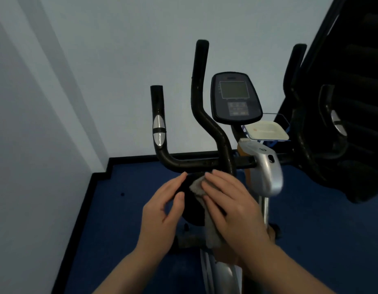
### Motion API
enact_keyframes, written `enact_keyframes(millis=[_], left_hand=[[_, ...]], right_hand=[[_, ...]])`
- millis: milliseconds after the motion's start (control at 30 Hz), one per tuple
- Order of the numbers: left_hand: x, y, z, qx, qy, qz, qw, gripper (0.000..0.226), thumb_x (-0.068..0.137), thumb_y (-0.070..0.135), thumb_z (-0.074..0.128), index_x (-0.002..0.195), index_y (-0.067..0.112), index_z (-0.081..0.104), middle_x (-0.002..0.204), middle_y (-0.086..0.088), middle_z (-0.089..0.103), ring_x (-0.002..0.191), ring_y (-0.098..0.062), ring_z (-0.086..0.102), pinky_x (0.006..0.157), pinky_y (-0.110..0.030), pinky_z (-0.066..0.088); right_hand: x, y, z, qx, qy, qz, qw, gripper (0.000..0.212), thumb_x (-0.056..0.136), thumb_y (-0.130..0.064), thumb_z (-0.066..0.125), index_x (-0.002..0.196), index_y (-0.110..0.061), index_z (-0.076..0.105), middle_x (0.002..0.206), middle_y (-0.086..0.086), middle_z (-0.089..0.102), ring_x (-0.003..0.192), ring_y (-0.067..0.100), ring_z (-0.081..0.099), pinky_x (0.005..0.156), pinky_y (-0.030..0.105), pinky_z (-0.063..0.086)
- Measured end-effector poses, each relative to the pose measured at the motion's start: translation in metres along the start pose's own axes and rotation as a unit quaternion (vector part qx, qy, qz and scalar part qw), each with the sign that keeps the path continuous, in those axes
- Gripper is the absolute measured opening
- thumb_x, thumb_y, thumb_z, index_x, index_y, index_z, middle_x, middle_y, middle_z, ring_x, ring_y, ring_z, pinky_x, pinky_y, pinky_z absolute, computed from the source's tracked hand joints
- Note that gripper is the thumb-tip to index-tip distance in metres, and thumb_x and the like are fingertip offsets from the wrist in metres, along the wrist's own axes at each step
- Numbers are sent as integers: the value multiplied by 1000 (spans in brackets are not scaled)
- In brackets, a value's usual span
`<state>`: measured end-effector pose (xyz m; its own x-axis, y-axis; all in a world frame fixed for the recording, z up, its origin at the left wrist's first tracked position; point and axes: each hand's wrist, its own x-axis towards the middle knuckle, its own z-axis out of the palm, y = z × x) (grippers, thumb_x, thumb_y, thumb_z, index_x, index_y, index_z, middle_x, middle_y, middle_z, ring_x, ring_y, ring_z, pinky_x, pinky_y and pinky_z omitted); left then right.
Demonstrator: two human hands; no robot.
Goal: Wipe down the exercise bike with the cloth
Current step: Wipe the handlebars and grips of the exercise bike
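Note:
The exercise bike stands in front of me, with black handlebars (201,115), a console (234,98) and a silver post cover (266,168). A black rounded part (193,209), probably the saddle, sits just below the handlebar crossbar. My right hand (230,200) lies flat on a grey cloth (197,185) and presses it onto that part. The cloth's lower end (213,236) hangs out below the hand. My left hand (164,206) holds the part's left edge, thumb on top and fingers curled around the side.
A white square tray (267,130) rests on a blue wire holder behind the console. A large black machine (353,102) fills the right side. A white wall is on the left and behind. The floor is blue (124,209) with a black skirting.

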<state>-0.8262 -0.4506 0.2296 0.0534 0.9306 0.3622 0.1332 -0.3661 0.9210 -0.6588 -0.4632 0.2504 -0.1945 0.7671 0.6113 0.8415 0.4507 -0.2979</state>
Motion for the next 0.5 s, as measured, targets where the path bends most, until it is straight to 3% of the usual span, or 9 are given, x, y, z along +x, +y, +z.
enact_keyframes(millis=[100,167,267,367,500], left_hand=[[0,-1,1,0,11,1,1000,36,93,19,50,128,27,57,124,21,63,118,-2,57,97,-15,45],[-1,-1,3,-5,14,2,1000,37,93,18,49,128,27,57,124,19,63,118,-3,58,96,-14,45],[-1,-1,1,-3,8,-1,1000,38,94,19,50,130,28,57,126,19,62,120,-3,57,96,-14,44],[1,-2,-3,1,-11,-4,1000,38,93,20,51,130,27,57,126,19,62,119,-3,57,97,-17,45],[2,-2,-4,8,-13,2,1000,38,93,19,51,129,25,58,123,20,63,117,-2,58,95,-14,45]], right_hand=[[19,-3,0,21,1,45,999,26,83,-7,74,109,-9,74,116,2,70,114,16,62,102,18,39],[10,-4,-3,32,2,62,998,29,85,-9,72,113,-10,72,122,1,66,117,14,59,105,14,34],[-10,-9,-6,34,17,73,997,34,88,-15,65,121,-10,67,133,0,59,126,12,51,110,17,32],[7,-7,-4,30,15,66,997,30,84,-9,71,114,-9,71,123,3,66,116,15,60,103,21,41],[28,-6,-5,89,-14,125,988,26,85,-8,72,111,-13,73,116,0,69,107,12,65,97,21,45]])
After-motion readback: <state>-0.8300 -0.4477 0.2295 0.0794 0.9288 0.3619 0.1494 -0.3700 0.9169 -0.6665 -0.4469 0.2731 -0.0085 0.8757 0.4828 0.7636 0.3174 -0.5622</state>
